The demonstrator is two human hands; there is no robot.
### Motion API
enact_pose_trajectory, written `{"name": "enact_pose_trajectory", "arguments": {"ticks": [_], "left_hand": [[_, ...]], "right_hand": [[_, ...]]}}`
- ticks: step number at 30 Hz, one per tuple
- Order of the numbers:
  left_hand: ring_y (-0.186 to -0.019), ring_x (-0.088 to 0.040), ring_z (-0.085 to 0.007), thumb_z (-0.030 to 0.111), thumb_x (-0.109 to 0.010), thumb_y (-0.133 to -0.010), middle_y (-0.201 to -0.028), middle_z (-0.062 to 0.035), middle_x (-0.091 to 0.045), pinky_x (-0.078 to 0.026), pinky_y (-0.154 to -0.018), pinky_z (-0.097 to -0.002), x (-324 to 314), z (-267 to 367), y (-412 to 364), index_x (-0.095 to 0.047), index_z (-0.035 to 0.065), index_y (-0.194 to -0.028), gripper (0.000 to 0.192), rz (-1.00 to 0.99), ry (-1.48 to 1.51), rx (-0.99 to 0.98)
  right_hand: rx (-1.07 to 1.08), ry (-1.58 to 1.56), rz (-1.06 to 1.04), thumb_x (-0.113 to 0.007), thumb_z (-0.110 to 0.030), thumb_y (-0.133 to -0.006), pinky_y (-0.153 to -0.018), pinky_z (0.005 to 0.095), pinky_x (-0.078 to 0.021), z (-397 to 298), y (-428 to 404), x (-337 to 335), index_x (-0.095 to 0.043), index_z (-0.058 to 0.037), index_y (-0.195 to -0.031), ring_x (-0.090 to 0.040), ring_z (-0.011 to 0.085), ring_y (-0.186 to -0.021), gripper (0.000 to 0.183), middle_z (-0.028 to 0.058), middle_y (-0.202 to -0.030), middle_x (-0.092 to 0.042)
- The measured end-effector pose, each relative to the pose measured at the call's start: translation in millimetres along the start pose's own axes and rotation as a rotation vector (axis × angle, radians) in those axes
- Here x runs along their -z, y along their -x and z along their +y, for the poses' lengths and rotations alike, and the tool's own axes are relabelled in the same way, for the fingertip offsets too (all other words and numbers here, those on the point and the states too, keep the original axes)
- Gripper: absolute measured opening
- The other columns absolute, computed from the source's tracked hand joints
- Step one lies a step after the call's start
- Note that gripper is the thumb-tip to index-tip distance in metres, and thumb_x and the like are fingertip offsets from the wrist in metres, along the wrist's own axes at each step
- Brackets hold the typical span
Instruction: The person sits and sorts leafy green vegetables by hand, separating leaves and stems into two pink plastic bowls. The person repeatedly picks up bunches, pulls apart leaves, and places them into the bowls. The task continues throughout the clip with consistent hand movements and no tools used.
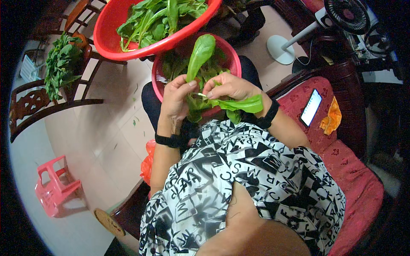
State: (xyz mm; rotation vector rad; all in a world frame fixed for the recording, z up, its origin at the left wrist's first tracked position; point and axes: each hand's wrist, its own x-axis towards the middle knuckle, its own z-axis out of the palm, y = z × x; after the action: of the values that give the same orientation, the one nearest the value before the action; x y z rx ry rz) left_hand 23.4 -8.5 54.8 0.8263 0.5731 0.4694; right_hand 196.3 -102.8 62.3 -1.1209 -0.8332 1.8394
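Note:
My left hand (pixel 178 97) pinches a broad green leaf (pixel 202 54) between thumb and fingers; the leaf points up and away from me. Close beside it, my right hand (pixel 232 87) grips a pale stem near its thumb tip. A second long leaf (pixel 245 104) trails to the right beneath that hand. Both hands are over a pink plastic colander (pixel 237 64) set between my knees, with leafy greens (pixel 179 62) inside it. Beyond it a red plastic basin (pixel 102 38) holds a heap of long-stemmed greens (pixel 160 24).
On the left, a bunch of greens (pixel 62 64) lies on a wooden chair (pixel 32 105). A pink plastic stool (pixel 56 188) rests on the tiles. A phone (pixel 311 107) and an orange cloth-like piece (pixel 331 116) lie on the red cushion (pixel 349 179). A fan (pixel 282 49) stands right.

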Motion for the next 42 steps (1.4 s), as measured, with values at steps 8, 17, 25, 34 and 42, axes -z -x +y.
{"name": "enact_pose_trajectory", "arguments": {"ticks": [8, 17, 25, 34, 42], "left_hand": [[-0.090, -0.058, -0.0175, 0.016, -0.055, -0.084, -0.097, -0.0095, -0.063, -0.044, -0.084, -0.0302, 7.3, -5.6, -5.4, -0.056, -0.0043, -0.109, 0.032, -0.045, 0.102, 0.033], [-0.081, -0.059, -0.0152, 0.006, -0.056, -0.083, -0.090, -0.0078, -0.063, -0.046, -0.078, -0.0269, 11.0, -11.5, -8.4, -0.058, -0.0036, -0.104, 0.023, -0.094, 0.083, 0.079], [-0.075, -0.058, -0.0149, 0.003, -0.056, -0.082, -0.086, -0.0071, -0.062, -0.047, -0.074, -0.0277, 24.2, -20.9, -13.8, -0.058, -0.0027, -0.100, 0.019, 0.058, 0.232, 0.058], [-0.086, -0.058, -0.0178, 0.003, -0.051, -0.083, -0.096, -0.0112, -0.061, -0.046, -0.081, -0.0295, 33.6, -12.6, -11.6, -0.051, -0.0033, -0.110, 0.028, 0.189, 0.270, -0.018], [-0.072, -0.050, -0.0063, -0.001, -0.049, -0.081, -0.101, -0.0051, -0.059, -0.038, -0.059, -0.0179, 18.5, -8.9, -0.9, -0.045, -0.0037, -0.123, 0.043, 0.305, -0.086, -0.026]], "right_hand": [[0.152, -0.133, 0.212, -0.056, -0.010, -0.076, -0.062, 0.0242, -0.0446, -2.2, 0.1, 0.4, -0.063, -0.0006, -0.087, -0.057, 0.0113, -0.070, 0.016, 0.0032, -0.075, -0.062], [0.265, 0.096, 0.353, -0.052, -0.009, -0.074, -0.048, 0.0244, -0.0406, -2.4, -10.3, 16.8, -0.060, -0.0010, -0.070, -0.051, 0.0088, -0.054, 0.012, 0.0023, -0.066, -0.058], [0.353, 0.211, 0.329, -0.050, -0.007, -0.075, -0.049, 0.0288, -0.0413, -9.0, -9.7, 22.3, -0.057, 0.0004, -0.067, -0.050, 0.0096, -0.053, 0.013, 0.0005, -0.060, -0.054], [0.510, 0.094, 0.536, -0.050, -0.020, -0.088, -0.060, 0.0272, -0.0479, -107.3, 27.7, 73.5, -0.058, -0.0028, -0.093, -0.059, 0.0161, -0.065, 0.019, 0.0061, -0.073, -0.059], [0.936, -0.098, 0.589, -0.055, -0.003, -0.079, -0.041, 0.0297, -0.0431, -234.3, -51.2, 25.1, -0.059, 0.0011, -0.074, -0.055, 0.0153, -0.050, 0.008, 0.0068, -0.061, -0.056]]}}
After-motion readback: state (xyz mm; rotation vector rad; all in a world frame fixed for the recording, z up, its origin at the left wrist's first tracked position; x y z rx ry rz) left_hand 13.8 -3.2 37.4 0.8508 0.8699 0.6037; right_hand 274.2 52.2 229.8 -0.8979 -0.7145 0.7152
